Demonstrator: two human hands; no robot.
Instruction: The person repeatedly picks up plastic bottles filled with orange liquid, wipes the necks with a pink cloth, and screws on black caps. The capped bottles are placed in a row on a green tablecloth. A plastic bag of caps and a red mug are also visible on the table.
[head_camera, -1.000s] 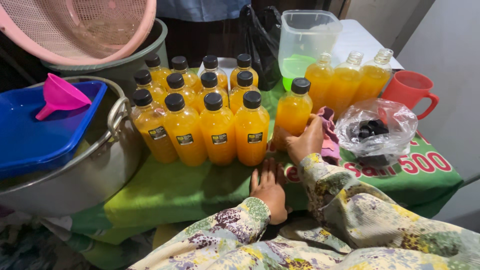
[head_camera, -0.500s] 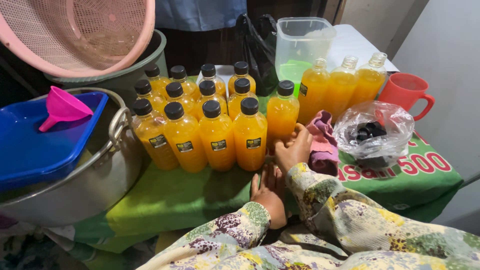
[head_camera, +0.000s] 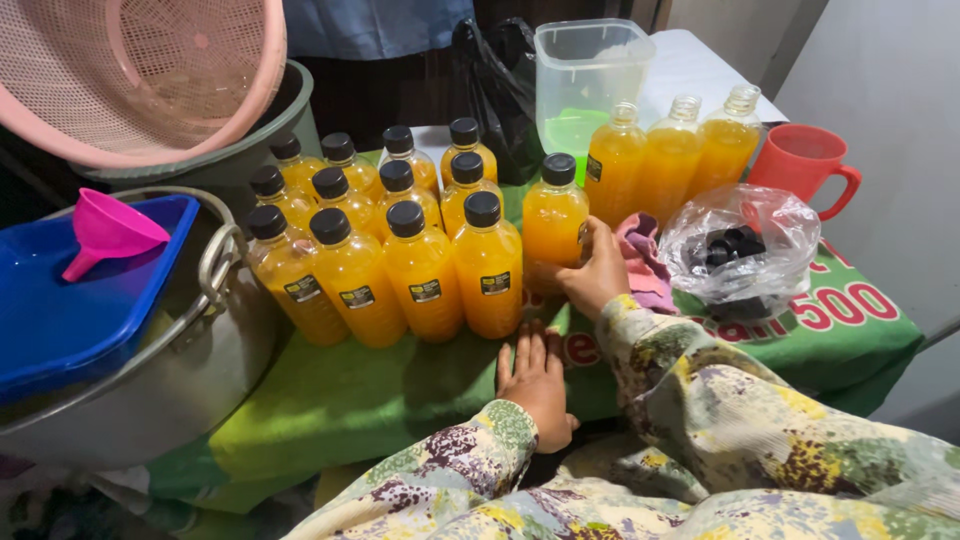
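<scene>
Capped orange bottles (head_camera: 390, 250) crowd the green cloth (head_camera: 340, 400) to the left of your bottle, three uncapped bottles (head_camera: 670, 160) stand behind it, and a bag of black caps (head_camera: 740, 250) sits to the right by a pink rag (head_camera: 640, 255). Your right hand (head_camera: 595, 275) is wrapped around the lone capped bottle (head_camera: 553, 222), wrist bent. Your left hand (head_camera: 537, 380) lies flat, fingers spread, on the cloth.

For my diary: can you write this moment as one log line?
right hand: holding capped juice bottle | left hand: flat on green cloth | pink rag: beside bottle
</scene>
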